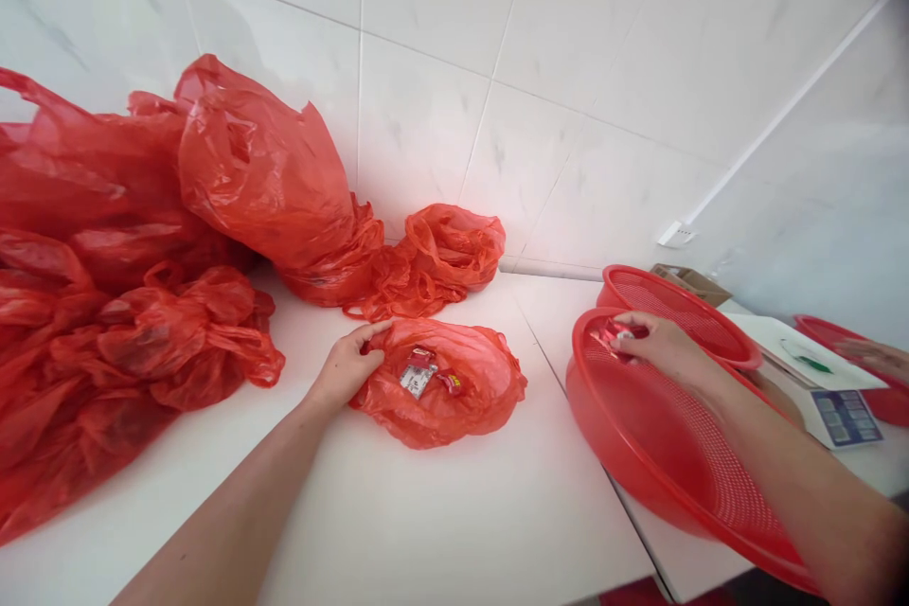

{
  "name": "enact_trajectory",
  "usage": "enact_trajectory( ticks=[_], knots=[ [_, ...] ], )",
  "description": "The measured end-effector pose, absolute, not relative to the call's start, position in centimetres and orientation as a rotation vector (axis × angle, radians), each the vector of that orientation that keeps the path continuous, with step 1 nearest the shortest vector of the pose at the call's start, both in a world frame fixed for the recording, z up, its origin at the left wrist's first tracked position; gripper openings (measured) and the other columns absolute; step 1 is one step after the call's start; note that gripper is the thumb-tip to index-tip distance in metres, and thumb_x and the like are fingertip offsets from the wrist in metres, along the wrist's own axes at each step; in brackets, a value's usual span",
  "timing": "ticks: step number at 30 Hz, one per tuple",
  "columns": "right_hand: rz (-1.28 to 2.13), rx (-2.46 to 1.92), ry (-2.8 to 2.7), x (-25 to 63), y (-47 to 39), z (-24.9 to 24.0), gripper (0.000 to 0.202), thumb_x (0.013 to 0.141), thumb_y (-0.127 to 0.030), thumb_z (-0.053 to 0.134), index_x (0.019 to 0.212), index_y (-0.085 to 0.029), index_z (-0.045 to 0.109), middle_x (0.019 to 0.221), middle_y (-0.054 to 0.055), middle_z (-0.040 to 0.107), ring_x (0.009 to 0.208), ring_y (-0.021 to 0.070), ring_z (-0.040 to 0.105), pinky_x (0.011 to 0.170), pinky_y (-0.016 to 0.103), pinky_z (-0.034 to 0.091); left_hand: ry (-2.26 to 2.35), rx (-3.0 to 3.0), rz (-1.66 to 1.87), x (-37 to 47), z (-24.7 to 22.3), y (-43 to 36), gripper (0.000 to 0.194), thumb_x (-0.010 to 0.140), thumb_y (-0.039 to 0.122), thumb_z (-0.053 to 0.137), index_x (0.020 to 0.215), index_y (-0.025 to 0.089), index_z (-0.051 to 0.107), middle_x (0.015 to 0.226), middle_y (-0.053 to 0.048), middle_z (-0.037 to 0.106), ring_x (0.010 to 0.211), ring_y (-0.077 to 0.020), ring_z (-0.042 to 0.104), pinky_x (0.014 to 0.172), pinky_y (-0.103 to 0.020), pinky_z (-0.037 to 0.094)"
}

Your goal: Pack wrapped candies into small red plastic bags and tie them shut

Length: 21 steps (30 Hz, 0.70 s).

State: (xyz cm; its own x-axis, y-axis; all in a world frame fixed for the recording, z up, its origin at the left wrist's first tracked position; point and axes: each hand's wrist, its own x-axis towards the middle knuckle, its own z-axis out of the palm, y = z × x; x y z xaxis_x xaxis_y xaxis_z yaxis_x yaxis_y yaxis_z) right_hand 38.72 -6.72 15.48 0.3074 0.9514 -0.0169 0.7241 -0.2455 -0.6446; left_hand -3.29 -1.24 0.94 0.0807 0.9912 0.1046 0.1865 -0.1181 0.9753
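My left hand (347,365) pinches the left rim of a red plastic bag (490,388), which lies spread on the white table with its mouth facing up. Inside the bag are a few small wrapped packets (418,373), red and silver. Over the far end of a large red plastic basket (589,398) is my right hand (653,341), its fingers closed on a small red shiny packet (612,335). What the packet contains cannot be made out.
Full red plastic bags (256,170) are heaped at the left against the tiled wall. A crumpled red bag (454,251) sits at the back. On the right are a second red basket (674,303), a scale (842,417), a cardboard box (692,282) and another person's hand (873,355).
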Motion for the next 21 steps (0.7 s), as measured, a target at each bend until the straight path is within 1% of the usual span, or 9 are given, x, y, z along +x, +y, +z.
enact_trajectory(
  ticks=[2, 4, 8, 9, 11, 14, 16, 18, 21],
  knots=[
    [0.481, -2.006, -1.5, 36.5, -6.9, 17.3, 0.035, 0.067, -0.034, 0.068, 0.1, -0.023, 0.062, 0.087, 0.006, 0.068, 0.072, 0.0201, 0.064, 0.065, 0.029, 0.049, 1.238, 1.46, 1.14, -3.3, 1.1, -1.3, 0.058, 0.07, 0.026, 0.055, 0.127, 0.018, 0.056, 0.108, -0.007, 0.069, 0.082, -0.0211, 0.066, 0.072, -0.031, 0.051],
    [0.508, -1.9, -1.598, 33.3, -7.1, 18.6, 0.036, 0.067, -0.034, 0.068, 0.101, -0.024, 0.062, 0.089, 0.004, 0.068, 0.074, 0.019, 0.064, 0.066, 0.028, 0.05, 1.242, 1.446, 1.15, -3.2, 1.1, -1.3, 0.058, 0.069, 0.026, 0.055, 0.126, 0.018, 0.057, 0.108, -0.007, 0.069, 0.085, -0.0217, 0.066, 0.073, -0.031, 0.051],
    [0.805, -1.573, -1.903, 26.6, -6.9, 18.4, 0.024, 0.07, -0.026, 0.061, 0.094, -0.022, 0.062, 0.073, -0.002, 0.066, 0.067, 0.0153, 0.064, 0.068, 0.027, 0.05, 1.249, 1.434, 1.166, -3.2, 1.2, -1.4, 0.059, 0.068, 0.026, 0.056, 0.126, 0.017, 0.058, 0.109, -0.007, 0.069, 0.084, -0.0212, 0.066, 0.074, -0.03, 0.052],
    [0.848, -1.498, -1.976, 25.1, -6.7, 17.9, 0.022, 0.071, -0.024, 0.059, 0.092, -0.023, 0.062, 0.074, -0.002, 0.066, 0.069, 0.0151, 0.064, 0.068, 0.027, 0.05, 1.248, 1.438, 1.166, -3.2, 1.2, -1.4, 0.059, 0.068, 0.026, 0.056, 0.126, 0.017, 0.057, 0.108, -0.007, 0.069, 0.083, -0.0211, 0.066, 0.074, -0.03, 0.052],
    [0.852, -1.403, -2.089, 22.8, -6.2, 16.8, 0.023, 0.072, -0.022, 0.057, 0.093, -0.027, 0.063, 0.086, -0.003, 0.067, 0.08, 0.0159, 0.065, 0.072, 0.027, 0.051, 1.247, 1.435, 1.168, -3.2, 1.1, -1.4, 0.059, 0.067, 0.025, 0.056, 0.125, 0.016, 0.058, 0.107, -0.007, 0.07, 0.083, -0.021, 0.066, 0.074, -0.031, 0.052],
    [0.722, -1.406, -2.187, 21.3, -5.6, 16.1, 0.037, 0.07, -0.026, 0.063, 0.106, -0.034, 0.063, 0.113, -0.003, 0.061, 0.101, 0.0188, 0.06, 0.083, 0.029, 0.049, 1.255, 1.426, 1.188, -3.1, 1.0, -1.3, 0.058, 0.067, 0.024, 0.055, 0.125, 0.018, 0.058, 0.108, -0.006, 0.069, 0.086, -0.0212, 0.066, 0.077, -0.031, 0.052],
    [0.58, -1.482, -2.16, 22.0, -5.3, 16.5, 0.044, 0.071, -0.032, 0.064, 0.115, -0.034, 0.058, 0.123, 0.0, 0.056, 0.103, 0.0197, 0.059, 0.086, 0.031, 0.048, 1.247, 1.449, 1.211, -3.1, 1.0, -1.3, 0.056, 0.067, 0.021, 0.054, 0.123, 0.019, 0.06, 0.113, -0.006, 0.067, 0.093, -0.022, 0.064, 0.083, -0.032, 0.05],
    [0.393, -1.6, -2.047, 24.1, -5.1, 17.2, 0.04, 0.076, -0.036, 0.06, 0.115, -0.029, 0.058, 0.122, 0.003, 0.056, 0.098, 0.0191, 0.06, 0.083, 0.032, 0.048, 1.226, 1.464, 1.224, -3.0, 1.1, -1.4, 0.056, 0.066, 0.019, 0.053, 0.121, 0.02, 0.061, 0.12, -0.005, 0.065, 0.101, -0.0232, 0.062, 0.089, -0.032, 0.048],
    [0.069, -1.825, -1.846, 29.1, -5.0, 18.0, 0.024, 0.077, -0.036, 0.058, 0.098, -0.025, 0.061, 0.109, 0.005, 0.062, 0.095, 0.0201, 0.06, 0.081, 0.032, 0.046, 1.207, 1.442, 1.222, -2.9, 1.3, -1.4, 0.058, 0.064, 0.018, 0.052, 0.122, 0.019, 0.061, 0.122, -0.004, 0.063, 0.106, -0.0239, 0.06, 0.09, -0.032, 0.048]
  ],
)
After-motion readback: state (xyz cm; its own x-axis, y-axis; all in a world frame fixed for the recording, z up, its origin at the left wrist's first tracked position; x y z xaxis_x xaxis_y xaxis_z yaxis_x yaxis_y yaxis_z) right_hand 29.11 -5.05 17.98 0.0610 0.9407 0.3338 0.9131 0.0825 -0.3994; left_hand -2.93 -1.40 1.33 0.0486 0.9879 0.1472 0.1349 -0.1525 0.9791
